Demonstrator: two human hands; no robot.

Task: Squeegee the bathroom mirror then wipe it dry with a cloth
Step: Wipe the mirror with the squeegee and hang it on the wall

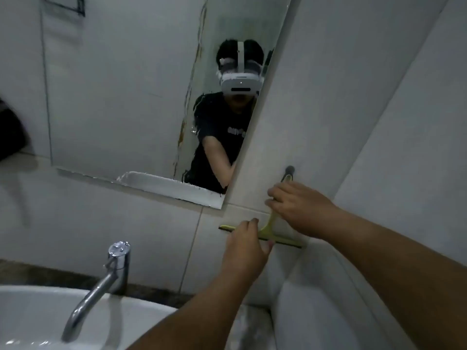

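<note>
A yellow-green squeegee (pixel 268 229) hangs against the tiled wall to the right of the mirror (pixel 141 102), its handle loop on a dark wall hook (pixel 289 170). My right hand (pixel 302 208) is closed around the squeegee's handle just below the hook. My left hand (pixel 246 245) grips the blade bar from the left side, thumb under it. The mirror is wet near its lower edge and reflects a person in a black shirt wearing a white headset. No cloth is in view.
A chrome faucet (pixel 106 279) stands over a white sink basin (pixel 32 317) at the lower left. A dark object (pixel 10 132) sits on a ledge at the far left. A white rounded fixture (pixel 328 311) fills the lower right corner.
</note>
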